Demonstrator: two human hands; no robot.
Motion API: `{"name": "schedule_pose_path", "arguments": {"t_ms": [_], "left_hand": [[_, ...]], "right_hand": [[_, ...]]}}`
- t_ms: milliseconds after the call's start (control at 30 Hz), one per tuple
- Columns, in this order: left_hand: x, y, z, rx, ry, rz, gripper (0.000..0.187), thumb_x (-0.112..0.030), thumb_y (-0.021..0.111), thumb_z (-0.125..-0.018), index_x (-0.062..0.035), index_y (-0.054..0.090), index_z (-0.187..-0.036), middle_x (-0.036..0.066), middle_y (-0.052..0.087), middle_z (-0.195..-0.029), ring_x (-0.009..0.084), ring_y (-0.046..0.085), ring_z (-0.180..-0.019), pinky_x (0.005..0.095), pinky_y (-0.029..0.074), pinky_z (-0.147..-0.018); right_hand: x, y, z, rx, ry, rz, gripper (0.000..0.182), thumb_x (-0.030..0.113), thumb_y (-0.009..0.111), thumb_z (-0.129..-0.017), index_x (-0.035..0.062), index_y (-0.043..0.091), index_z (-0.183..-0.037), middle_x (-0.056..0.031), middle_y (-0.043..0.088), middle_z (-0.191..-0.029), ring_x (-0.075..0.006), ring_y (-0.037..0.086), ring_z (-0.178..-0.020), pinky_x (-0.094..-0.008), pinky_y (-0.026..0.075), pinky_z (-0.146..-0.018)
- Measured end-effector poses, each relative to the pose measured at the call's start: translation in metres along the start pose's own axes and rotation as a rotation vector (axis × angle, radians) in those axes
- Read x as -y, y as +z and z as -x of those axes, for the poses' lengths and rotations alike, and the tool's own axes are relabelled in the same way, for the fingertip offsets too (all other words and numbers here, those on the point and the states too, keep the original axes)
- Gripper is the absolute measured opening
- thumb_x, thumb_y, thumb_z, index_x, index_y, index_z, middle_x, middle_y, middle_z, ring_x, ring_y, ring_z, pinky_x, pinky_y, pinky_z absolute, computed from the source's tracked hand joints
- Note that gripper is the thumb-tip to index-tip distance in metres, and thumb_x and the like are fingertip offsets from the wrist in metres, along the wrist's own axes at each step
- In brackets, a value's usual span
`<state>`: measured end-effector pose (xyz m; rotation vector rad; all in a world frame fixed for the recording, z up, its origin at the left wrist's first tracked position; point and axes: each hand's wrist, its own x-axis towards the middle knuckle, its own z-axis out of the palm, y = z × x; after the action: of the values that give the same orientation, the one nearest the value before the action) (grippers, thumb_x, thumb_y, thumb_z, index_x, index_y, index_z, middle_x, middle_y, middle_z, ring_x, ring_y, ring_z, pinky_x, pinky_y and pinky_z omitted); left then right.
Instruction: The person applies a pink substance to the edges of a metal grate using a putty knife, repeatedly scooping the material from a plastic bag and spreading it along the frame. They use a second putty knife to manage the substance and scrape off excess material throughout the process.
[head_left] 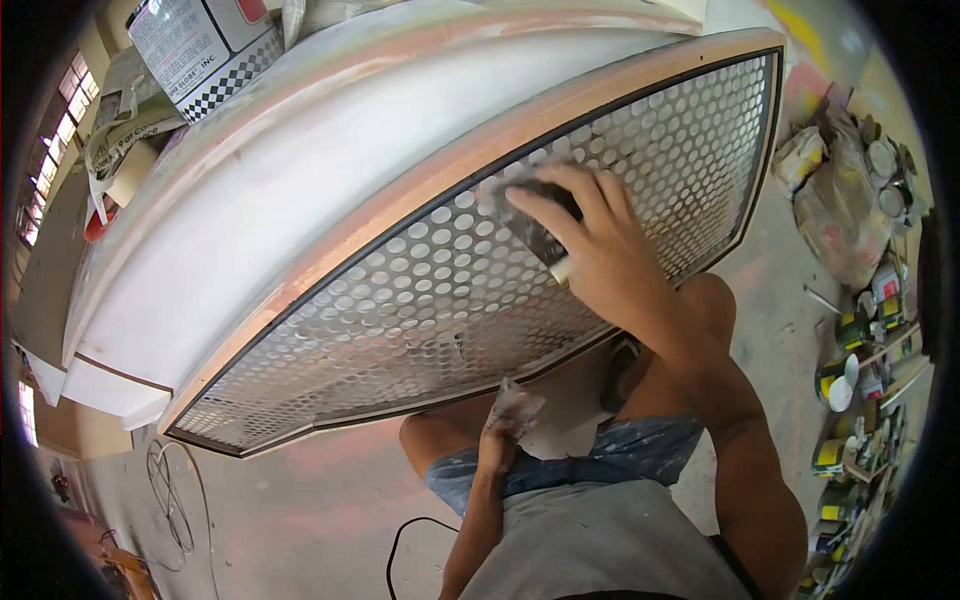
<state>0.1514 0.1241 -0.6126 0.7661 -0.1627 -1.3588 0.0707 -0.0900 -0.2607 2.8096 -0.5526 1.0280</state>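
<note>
My right hand (610, 240) is closed round a dark sanding block (543, 232) with a pale end. Its far end is blurred by motion and lies over the upper edge of a perforated metal panel (430, 310). A thin black strip and a wooden frame (380, 190) with pinkish patches border this panel. Lower down, near the panel's bottom edge, my left hand (497, 447) grips a crumpled greyish rag (517, 408). Part of the left fingers is hidden behind it.
Behind the panel runs a white curved surface (270, 190), with a printed metal can (200, 55) and folded newspaper (130, 115) on top. Several paint tins (830, 457) and a plastic bag (845, 210) line the right side. A cable (165, 490) lies on the floor.
</note>
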Motion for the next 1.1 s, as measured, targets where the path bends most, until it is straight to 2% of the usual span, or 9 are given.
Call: {"name": "schedule_pose_path", "arguments": {"t_ms": [300,433,533,633,767,833,900,967,1100], "left_hand": [[-0.105,0.167,0.064,-0.035,0.116,0.422,0.043,-0.041,0.048,-0.102,-0.0069,0.056,-0.128,0.010,0.066,-0.113,0.0238,0.065,-0.101,0.0411,0.054,-0.088],[-0.107,0.190,0.068,-0.104,0.109,0.268,0.047,-0.042,0.056,-0.097,-0.0028,0.057,-0.123,0.010,0.065,-0.105,0.0219,0.064,-0.095,0.0346,0.052,-0.085],[-0.100,0.193,0.083,-0.004,0.178,0.199,0.045,-0.040,0.059,-0.096,-0.0024,0.057,-0.121,0.009,0.065,-0.099,0.0202,0.065,-0.086,0.0319,0.054,-0.074],[-0.098,0.201,0.075,0.025,0.215,0.204,0.044,-0.039,0.056,-0.097,-0.0020,0.056,-0.121,0.010,0.066,-0.099,0.0203,0.066,-0.085,0.0324,0.055,-0.069],[-0.105,0.205,0.064,-0.096,0.070,0.316,0.043,-0.036,0.055,-0.098,-0.0017,0.055,-0.124,0.012,0.065,-0.108,0.0216,0.064,-0.095,0.0347,0.054,-0.081],[-0.103,0.201,0.066,-0.022,0.108,0.232,0.043,-0.033,0.056,-0.098,-0.0015,0.054,-0.127,0.012,0.063,-0.115,0.0230,0.063,-0.104,0.0366,0.051,-0.091],[-0.106,0.193,0.067,0.005,0.112,0.147,0.044,-0.033,0.058,-0.097,-0.0018,0.054,-0.127,0.012,0.063,-0.114,0.0231,0.063,-0.103,0.0369,0.052,-0.091],[-0.106,0.188,0.062,0.004,0.116,0.205,0.042,-0.032,0.058,-0.096,-0.0019,0.055,-0.125,0.012,0.064,-0.111,0.0234,0.063,-0.101,0.0368,0.052,-0.089],[-0.105,0.192,0.048,-0.062,0.006,0.246,0.039,-0.031,0.059,-0.096,-0.0017,0.057,-0.121,0.012,0.065,-0.109,0.0240,0.064,-0.097,0.0367,0.054,-0.086]], "right_hand": [[0.044,-0.012,0.106,0.177,-0.408,-1.061,0.065,0.004,0.071,-0.075,0.0126,0.055,-0.138,-0.0133,0.048,-0.136,-0.0369,0.047,-0.124,-0.0492,0.039,-0.104],[0.037,0.015,0.153,0.077,-0.242,-0.769,0.062,0.008,0.070,-0.076,0.0157,0.058,-0.136,-0.0127,0.048,-0.137,-0.0380,0.047,-0.124,-0.0502,0.040,-0.104],[0.018,0.004,0.151,0.497,0.045,-0.296,0.057,0.010,0.072,-0.073,0.0189,0.064,-0.129,-0.0118,0.050,-0.136,-0.0365,0.048,-0.125,-0.0488,0.041,-0.104],[0.019,0.001,0.160,0.202,0.360,-0.706,0.058,0.012,0.076,-0.069,0.0208,0.066,-0.126,-0.0118,0.051,-0.134,-0.0359,0.049,-0.124,-0.0466,0.041,-0.104],[0.058,0.009,0.163,-0.224,-0.238,-0.823,0.059,0.013,0.077,-0.073,0.0199,0.061,-0.129,-0.0129,0.050,-0.130,-0.0350,0.049,-0.124,-0.0428,0.042,-0.103],[0.059,0.037,0.171,-0.062,0.386,-0.871,0.048,0.014,0.075,-0.082,0.0154,0.061,-0.127,-0.0146,0.052,-0.130,-0.0351,0.049,-0.124,-0.0422,0.041,-0.105],[0.038,0.029,0.173,0.225,0.268,-0.384,0.039,0.013,0.070,-0.088,0.0082,0.060,-0.126,-0.0151,0.052,-0.131,-0.0325,0.049,-0.124,-0.0414,0.041,-0.106],[0.026,0.050,0.206,-0.157,0.917,-1.251,0.042,0.006,0.064,-0.088,-0.0004,0.056,-0.129,-0.0145,0.052,-0.133,-0.0305,0.053,-0.119,-0.0420,0.045,-0.103],[-0.017,0.095,0.377,0.117,1.345,-1.515,0.047,0.002,0.063,-0.083,-0.0018,0.056,-0.129,-0.0131,0.062,-0.120,-0.0236,0.063,-0.107,-0.0408,0.052,-0.093]]}}
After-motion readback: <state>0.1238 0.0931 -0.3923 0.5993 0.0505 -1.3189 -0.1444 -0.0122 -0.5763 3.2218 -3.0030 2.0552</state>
